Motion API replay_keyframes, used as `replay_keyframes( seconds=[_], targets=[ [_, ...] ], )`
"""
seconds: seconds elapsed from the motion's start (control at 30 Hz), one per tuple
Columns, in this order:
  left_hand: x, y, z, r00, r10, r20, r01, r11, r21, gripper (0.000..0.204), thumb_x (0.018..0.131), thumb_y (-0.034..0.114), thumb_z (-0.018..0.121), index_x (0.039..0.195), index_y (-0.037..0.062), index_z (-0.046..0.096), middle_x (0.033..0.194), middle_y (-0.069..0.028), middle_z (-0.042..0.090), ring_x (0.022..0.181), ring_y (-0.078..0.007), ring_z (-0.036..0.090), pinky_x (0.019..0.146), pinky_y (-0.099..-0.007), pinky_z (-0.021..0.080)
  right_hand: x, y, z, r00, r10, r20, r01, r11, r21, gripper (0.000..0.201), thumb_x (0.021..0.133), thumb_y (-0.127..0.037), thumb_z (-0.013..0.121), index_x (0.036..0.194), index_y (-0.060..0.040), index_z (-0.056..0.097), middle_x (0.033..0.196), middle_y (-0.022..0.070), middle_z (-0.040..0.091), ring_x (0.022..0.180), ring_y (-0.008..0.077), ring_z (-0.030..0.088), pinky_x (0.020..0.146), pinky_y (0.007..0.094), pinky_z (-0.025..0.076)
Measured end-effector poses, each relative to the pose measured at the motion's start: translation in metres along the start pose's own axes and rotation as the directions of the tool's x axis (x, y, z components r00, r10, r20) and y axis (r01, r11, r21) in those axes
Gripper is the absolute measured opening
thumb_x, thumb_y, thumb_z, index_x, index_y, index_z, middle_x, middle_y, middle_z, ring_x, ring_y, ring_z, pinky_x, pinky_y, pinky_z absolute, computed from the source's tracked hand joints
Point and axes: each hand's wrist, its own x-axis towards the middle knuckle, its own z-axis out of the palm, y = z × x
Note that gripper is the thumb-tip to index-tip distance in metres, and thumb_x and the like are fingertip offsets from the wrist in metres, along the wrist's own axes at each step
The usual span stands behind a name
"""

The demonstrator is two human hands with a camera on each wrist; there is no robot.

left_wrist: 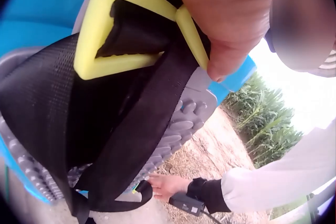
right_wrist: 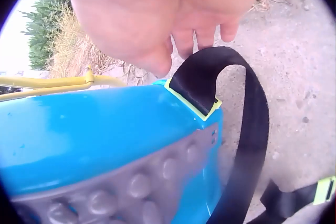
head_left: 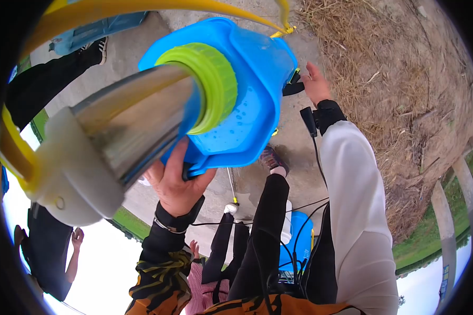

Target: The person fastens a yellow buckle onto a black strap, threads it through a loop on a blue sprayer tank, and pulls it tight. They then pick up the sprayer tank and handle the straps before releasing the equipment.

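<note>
A blue backpack sprayer (head_left: 252, 65) fills the upper middle of the head view, with a lime-green collar (head_left: 223, 86) and a clear cylinder (head_left: 136, 113) ending in a white cap (head_left: 79, 168). My left hand (head_left: 177, 184) grips the sprayer's near edge, one finger along the cylinder's base. In the left wrist view that hand lies against a black strap and a yellow buckle (left_wrist: 88, 40), above the grey ribbed back pad (left_wrist: 176, 132). My right hand (right_wrist: 173, 14) hangs with relaxed fingers beside the looped black shoulder strap (right_wrist: 254, 113), fingertips right at it.
A yellow lever (head_left: 105, 11) arches across the top. Dry straw (head_left: 389, 79) covers the ground at right, beside a concrete path (head_left: 168, 31). Other people's legs (head_left: 63, 73) show at left and below. Another blue container (head_left: 299, 233) and black cables (head_left: 294, 257) appear behind my legs.
</note>
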Motion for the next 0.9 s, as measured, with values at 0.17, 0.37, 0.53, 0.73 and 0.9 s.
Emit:
replay_keyframes(
  seconds=[0.17, 0.37, 0.53, 0.73, 0.9],
  targets=[
    [0.021, -0.023, -0.004, 1.0, 0.031, 0.003, -0.03, 0.999, -0.044, 0.06, 0.063, 0.03, 0.084, 0.115, 0.0125, 0.06, 0.149, -0.0182, 0.027, 0.134, -0.0404, 0.032, 0.104, -0.0482, 0.033, 0.007, -0.009, 0.011, 0.975, 0.097, 0.198, -0.144, 0.961, 0.237, 0.054, 0.089, -0.015, 0.059, 0.138, -0.0052, 0.04, 0.129, 0.0179, 0.054, 0.121, 0.0308, 0.051, 0.101, 0.0366, 0.039],
    [0.027, -0.029, -0.005, 1.0, -0.011, 0.019, 0.013, 0.998, -0.069, 0.059, 0.062, 0.029, 0.086, 0.113, 0.0123, 0.06, 0.149, -0.0163, 0.028, 0.129, -0.0355, 0.038, 0.102, -0.0437, 0.036, 0.013, -0.014, 0.009, 0.976, 0.122, 0.179, -0.135, 0.989, 0.061, 0.047, 0.087, -0.016, 0.059, 0.13, -0.0018, 0.047, 0.119, 0.0227, 0.059, 0.113, 0.0323, 0.056, 0.094, 0.0375, 0.044],
    [0.035, -0.036, -0.004, 0.999, -0.044, 0.015, 0.045, 0.996, -0.081, 0.059, 0.061, 0.028, 0.087, 0.111, 0.012, 0.06, 0.149, -0.015, 0.028, 0.124, -0.0322, 0.044, 0.099, -0.0405, 0.039, 0.013, 0.005, 0.027, 0.974, 0.227, 0.014, -0.22, 0.954, -0.206, 0.038, 0.087, -0.016, 0.059, 0.121, 0.0005, 0.054, 0.104, 0.0174, 0.066, 0.094, 0.0245, 0.064, 0.084, 0.0335, 0.048],
    [0.03, -0.038, -0.005, 0.999, -0.018, 0.033, 0.021, 0.996, -0.092, 0.06, 0.063, 0.031, 0.086, 0.114, 0.0134, 0.058, 0.149, -0.0153, 0.028, 0.127, -0.0343, 0.041, 0.101, -0.0435, 0.038, -0.046, 0.08, 0.026, 0.966, 0.258, 0.008, -0.25, 0.943, -0.218, 0.045, 0.079, -0.026, 0.064, 0.116, 0.0002, 0.059, 0.106, 0.0238, 0.065, 0.099, 0.0354, 0.064, 0.085, 0.0382, 0.05],
    [0.031, -0.028, -0.004, 1.0, 0.018, 0.009, -0.018, 0.998, -0.062, 0.059, 0.061, 0.027, 0.087, 0.111, 0.0124, 0.06, 0.148, -0.0179, 0.028, 0.132, -0.0392, 0.033, 0.103, -0.0488, 0.034, -0.154, 0.072, -0.024, 0.724, 0.45, 0.522, -0.543, 0.839, 0.03, 0.045, 0.082, -0.016, 0.059, 0.124, 0.0005, 0.055, 0.097, 0.0108, 0.067, 0.088, 0.0179, 0.063, 0.078, 0.0289, 0.049]
  ],
)
